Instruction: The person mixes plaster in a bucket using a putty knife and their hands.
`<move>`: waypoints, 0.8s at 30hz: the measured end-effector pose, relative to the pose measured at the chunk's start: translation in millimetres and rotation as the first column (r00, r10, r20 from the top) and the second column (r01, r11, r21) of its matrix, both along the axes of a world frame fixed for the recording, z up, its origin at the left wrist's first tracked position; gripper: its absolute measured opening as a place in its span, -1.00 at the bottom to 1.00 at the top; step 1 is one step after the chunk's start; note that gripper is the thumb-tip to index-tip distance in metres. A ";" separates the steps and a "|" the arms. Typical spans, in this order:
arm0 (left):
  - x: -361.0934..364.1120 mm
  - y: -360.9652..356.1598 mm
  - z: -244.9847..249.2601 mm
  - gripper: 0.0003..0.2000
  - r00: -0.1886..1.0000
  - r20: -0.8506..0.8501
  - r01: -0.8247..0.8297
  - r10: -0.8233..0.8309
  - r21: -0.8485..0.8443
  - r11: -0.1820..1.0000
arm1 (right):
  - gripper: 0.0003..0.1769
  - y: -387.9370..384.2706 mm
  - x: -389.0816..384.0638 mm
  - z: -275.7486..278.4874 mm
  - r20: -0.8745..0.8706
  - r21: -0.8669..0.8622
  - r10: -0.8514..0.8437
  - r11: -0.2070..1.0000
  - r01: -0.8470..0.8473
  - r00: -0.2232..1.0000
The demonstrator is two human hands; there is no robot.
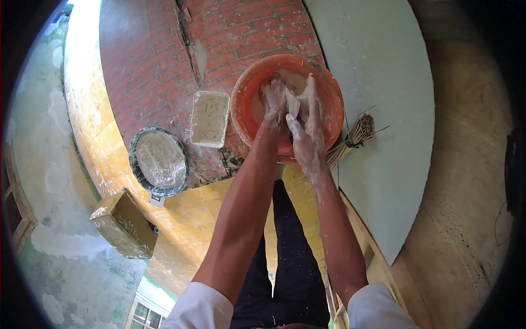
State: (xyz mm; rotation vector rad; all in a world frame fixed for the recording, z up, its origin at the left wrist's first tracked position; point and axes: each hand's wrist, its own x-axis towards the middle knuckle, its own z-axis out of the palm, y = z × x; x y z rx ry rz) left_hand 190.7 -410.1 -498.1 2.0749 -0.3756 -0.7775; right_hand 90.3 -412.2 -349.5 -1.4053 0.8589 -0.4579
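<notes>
An orange basin [239, 109] holds a pale, wet mixture. Inside it, my left hand [274, 98] reaches down at the centre, coated in the mixture; its fingertips are hard to make out. Just to the right, my right hand [308, 126] is also coated, with its thumb and fingers apart around a whitish lump or cloth [292, 103] between the two hands. Whether either hand grips that piece is unclear.
Left of the basin are a white rectangular tray [210, 119] and a dark-rimmed round tub [160, 159] with pale residue. A stick bundle [359, 134] lies right of the basin. A greenish box [125, 225] is at lower left.
</notes>
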 end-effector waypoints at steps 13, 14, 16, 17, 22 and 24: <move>-25.7 53.4 102.5 -0.59 0.983 -0.169 -0.045 0.067 0.130 0.991 | -0.47 -44.9 15.1 -72.5 -0.606 -0.472 -0.164 0.862 -0.186 0.778; -29.2 53.9 100.8 -0.59 0.982 -0.172 -0.049 0.071 0.129 0.990 | -0.47 -45.7 20.2 -74.8 -0.609 -0.473 -0.161 0.860 -0.191 0.777; -37.6 55.0 98.2 -0.61 0.980 -0.101 -0.182 0.170 -0.124 0.975 | -0.47 -47.2 34.0 -75.4 -0.818 -0.161 0.134 0.881 -0.445 0.560; -44.1 52.7 103.5 -0.55 0.986 0.053 -0.162 0.159 0.045 0.986 | -0.50 -23.4 7.1 -143.1 -0.399 -0.558 -0.044 0.804 -0.204 0.916; -51.4 53.4 77.8 -0.32 0.908 -0.216 -0.377 0.358 -0.052 0.925 | -0.54 -37.9 17.3 -146.5 -0.535 -0.582 -0.064 0.750 -0.313 0.842; -49.0 47.7 73.6 -0.36 0.708 -0.539 -0.577 0.455 -0.071 0.814 | -0.55 -43.5 20.9 -144.1 -0.604 -0.585 -0.075 0.718 -0.378 0.794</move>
